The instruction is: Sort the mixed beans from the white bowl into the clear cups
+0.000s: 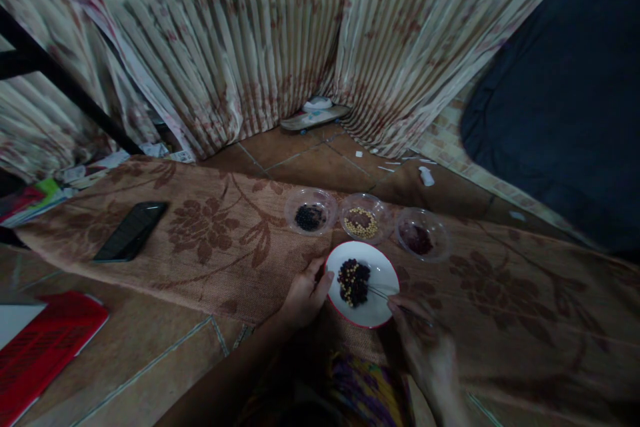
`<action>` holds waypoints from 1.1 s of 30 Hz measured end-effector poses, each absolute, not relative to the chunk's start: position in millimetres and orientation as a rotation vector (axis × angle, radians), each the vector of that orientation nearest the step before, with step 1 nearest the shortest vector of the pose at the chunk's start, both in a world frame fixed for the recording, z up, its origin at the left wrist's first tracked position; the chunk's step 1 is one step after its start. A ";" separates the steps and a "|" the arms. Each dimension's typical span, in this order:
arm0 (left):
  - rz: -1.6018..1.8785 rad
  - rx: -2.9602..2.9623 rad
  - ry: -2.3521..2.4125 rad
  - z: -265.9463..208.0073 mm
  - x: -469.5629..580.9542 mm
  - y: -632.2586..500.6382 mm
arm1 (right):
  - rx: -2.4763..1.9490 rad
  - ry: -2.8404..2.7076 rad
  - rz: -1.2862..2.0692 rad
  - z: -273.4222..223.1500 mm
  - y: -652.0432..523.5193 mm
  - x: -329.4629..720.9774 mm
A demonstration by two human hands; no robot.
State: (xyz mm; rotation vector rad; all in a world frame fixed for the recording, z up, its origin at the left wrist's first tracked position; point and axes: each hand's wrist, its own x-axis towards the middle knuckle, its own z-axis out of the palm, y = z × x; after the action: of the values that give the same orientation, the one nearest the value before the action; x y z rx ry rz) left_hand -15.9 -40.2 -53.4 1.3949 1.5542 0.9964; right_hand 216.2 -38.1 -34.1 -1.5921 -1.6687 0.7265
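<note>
A white plate (380, 263) with a red rim holds a mixed heap of dark and yellow beans (354, 283). My left hand (306, 293) grips its left edge, thumb over the rim. In my right hand (420, 333), slightly blurred, is a pair of thin metal tweezers (377, 291), tips at the right side of the heap. Just beyond the plate stand three clear plastic bowls: one with black beans (310, 217), a middle one with yellow beans (361, 221), and a right one with dark red beans (417, 239).
A brown flowered cloth (210, 280) covers the long narrow table. Towards its left end lies a black phone (131, 231). Striped curtains (280, 33) hang behind, with a skateboard (315, 118) and white scraps (426, 175) on the tiled floor. A red packet (60, 340) is at lower left.
</note>
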 end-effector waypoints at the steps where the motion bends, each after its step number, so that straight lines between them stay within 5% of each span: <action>1: 0.992 1.397 1.556 -53.6 -16.1 -40.2 | -1.581 -1.677 0.725 -34.1 -38.1 216.0; 22: 1.003 1.341 1.566 -50.6 -15.5 -40.5 | -1.570 -1.592 0.736 -25.5 -37.8 217.0; 33: 1.019 1.339 1.553 -47.1 -16.2 -39.6 | -1.499 -1.342 0.168 1.1 47.5 269.5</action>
State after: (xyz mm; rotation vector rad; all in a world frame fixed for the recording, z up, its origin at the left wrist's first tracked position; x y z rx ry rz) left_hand -16.2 -39.6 -47.1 1.3392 1.5531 1.0195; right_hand 269.5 47.5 1.1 -1.4989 -1.3420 0.1680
